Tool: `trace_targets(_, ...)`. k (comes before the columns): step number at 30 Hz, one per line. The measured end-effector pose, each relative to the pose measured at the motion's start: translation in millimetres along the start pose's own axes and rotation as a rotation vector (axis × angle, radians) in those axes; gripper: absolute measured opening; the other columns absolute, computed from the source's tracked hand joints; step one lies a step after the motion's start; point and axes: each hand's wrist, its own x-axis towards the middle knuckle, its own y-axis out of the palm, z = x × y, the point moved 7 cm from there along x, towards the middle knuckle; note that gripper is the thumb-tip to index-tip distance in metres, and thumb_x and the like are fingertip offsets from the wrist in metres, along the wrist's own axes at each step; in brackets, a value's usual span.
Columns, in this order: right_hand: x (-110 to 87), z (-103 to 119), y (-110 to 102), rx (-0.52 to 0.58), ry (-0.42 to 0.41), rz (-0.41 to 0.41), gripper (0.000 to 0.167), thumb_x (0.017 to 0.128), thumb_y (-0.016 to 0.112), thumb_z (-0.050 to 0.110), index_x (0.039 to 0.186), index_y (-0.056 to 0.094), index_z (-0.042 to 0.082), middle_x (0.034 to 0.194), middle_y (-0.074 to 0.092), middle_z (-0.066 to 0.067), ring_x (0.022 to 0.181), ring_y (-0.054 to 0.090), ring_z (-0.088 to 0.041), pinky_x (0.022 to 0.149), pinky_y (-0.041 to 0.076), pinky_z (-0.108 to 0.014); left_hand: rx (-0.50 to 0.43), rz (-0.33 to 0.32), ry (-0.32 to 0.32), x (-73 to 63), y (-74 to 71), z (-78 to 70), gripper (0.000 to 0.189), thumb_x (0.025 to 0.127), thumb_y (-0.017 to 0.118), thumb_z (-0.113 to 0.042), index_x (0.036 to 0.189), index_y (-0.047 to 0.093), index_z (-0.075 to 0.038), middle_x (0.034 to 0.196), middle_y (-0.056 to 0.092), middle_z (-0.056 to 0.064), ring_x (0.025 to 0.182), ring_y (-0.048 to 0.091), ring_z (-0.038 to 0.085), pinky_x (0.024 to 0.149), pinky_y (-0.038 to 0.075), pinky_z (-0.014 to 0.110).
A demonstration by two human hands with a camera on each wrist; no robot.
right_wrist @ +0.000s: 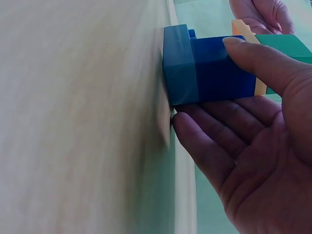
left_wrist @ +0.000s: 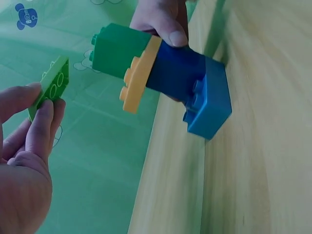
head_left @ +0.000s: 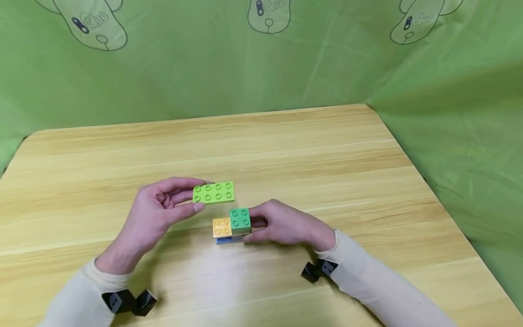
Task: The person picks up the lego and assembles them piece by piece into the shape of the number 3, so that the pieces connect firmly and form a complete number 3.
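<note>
My left hand [head_left: 153, 213] pinches a thin lime-green building brick [head_left: 213, 193] by one end, thumb in front and fingers behind. Its studs face up, and it hangs above and behind a small stack of bricks. From the right, my right hand [head_left: 286, 222] grips that stack. On top is a green block [head_left: 240, 220], set on one half of a thin orange plate [head_left: 222, 228] whose other half shows bare studs. Under the plate is a dark blue block [left_wrist: 178, 70], and at the bottom a lighter blue brick [left_wrist: 214, 100] with exposed studs, close over the tabletop.
A wooden table [head_left: 310, 150] extends around both hands. Green cloth [head_left: 184, 77] printed with cartoon animal heads hangs behind it and along the right side. Black wrist cameras [head_left: 128, 303] are strapped over both sleeves.
</note>
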Motion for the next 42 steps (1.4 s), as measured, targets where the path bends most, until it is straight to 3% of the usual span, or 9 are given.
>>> trace_targets(5,-0.6,0,1,0.008,-0.008,0.008,0.032,0.087,0.077,0.013,0.117,0.068,0.005,0.111,0.071,0.002,0.103,0.066,-0.009,0.088,0.053,-0.026,-0.002,0.004,0.017,-5.1,4.6,1.2,0.041,0.081,0.073,0.011,0.12,0.059,0.011,0.113,0.068,0.016,0.101,0.068,0.025,0.082,0.054,0.034)
trace_targets(11,-1.0,1,0,-0.006,-0.035,0.007,0.035,0.087,0.076,0.013,0.119,0.067,0.005,0.112,0.07,0.003,0.103,0.065,-0.008,0.09,0.052,-0.029,-0.004,0.07,0.079,-9.6,15.2,-2.8,0.038,0.081,0.072,0.013,0.117,0.06,0.012,0.115,0.067,0.018,0.102,0.067,0.029,0.08,0.056,0.036)
trace_targets(19,-0.9,0,-1,-0.021,-0.033,0.002,0.034,0.087,0.077,0.015,0.119,0.067,0.006,0.112,0.07,0.003,0.103,0.065,-0.007,0.09,0.052,-0.026,-0.003,0.092,0.1,-11.8,19.1,-6.8,0.038,0.08,0.072,0.013,0.115,0.06,0.01,0.119,0.066,0.017,0.101,0.067,0.031,0.079,0.056,0.037)
trace_targets(27,-1.0,1,-1,-0.031,-0.044,0.005,0.034,0.088,0.076,0.016,0.12,0.067,0.007,0.113,0.07,0.005,0.103,0.065,-0.006,0.09,0.051,-0.026,-0.027,0.158,0.152,-12.1,26.5,-9.3,0.035,0.079,0.071,0.016,0.112,0.059,0.011,0.12,0.064,0.019,0.1,0.067,0.029,0.081,0.056,0.036)
trace_targets(42,-0.8,1,-1,-0.04,-0.044,0.005,0.034,0.088,0.076,0.015,0.12,0.067,0.008,0.112,0.07,0.005,0.104,0.064,-0.006,0.091,0.051,-0.028,-0.037,0.2,0.081,-10.4,32.6,-0.2,0.037,0.076,0.074,0.016,0.109,0.059,0.011,0.117,0.063,0.022,0.097,0.068,0.03,0.079,0.056,0.039)
